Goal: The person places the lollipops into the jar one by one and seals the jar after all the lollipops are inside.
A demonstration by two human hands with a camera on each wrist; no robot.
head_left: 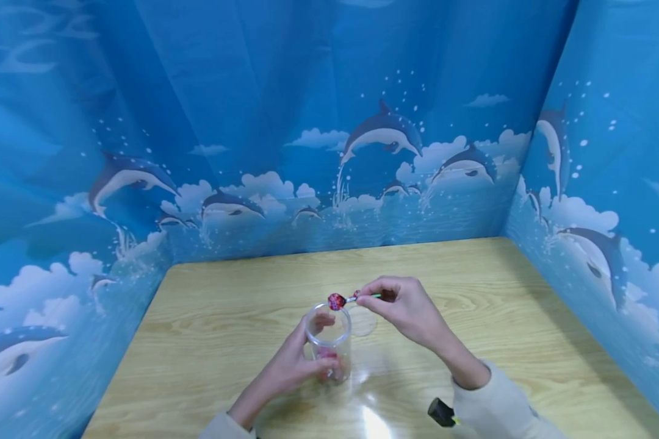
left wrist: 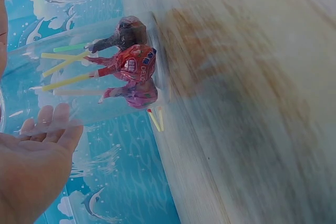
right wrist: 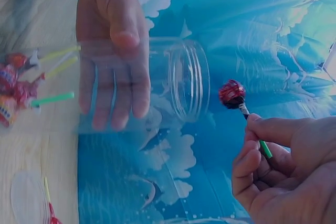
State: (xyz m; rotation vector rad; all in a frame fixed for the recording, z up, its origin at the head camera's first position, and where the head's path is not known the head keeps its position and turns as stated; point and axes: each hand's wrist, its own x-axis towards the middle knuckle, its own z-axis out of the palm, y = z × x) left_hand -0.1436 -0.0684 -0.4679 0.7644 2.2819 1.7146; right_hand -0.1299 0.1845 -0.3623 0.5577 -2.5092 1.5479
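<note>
Gripping the clear jar [head_left: 329, 341] near the counter's [head_left: 208, 341] front edge with our left hand [head_left: 293, 369], we pinch a red lollipop [head_left: 337, 300] in our right hand [head_left: 403, 311] above its mouth.

Partial white lettering "DELIC" on red lollipop wrapper [left wrist: 134, 64], rest unreadable
</note>
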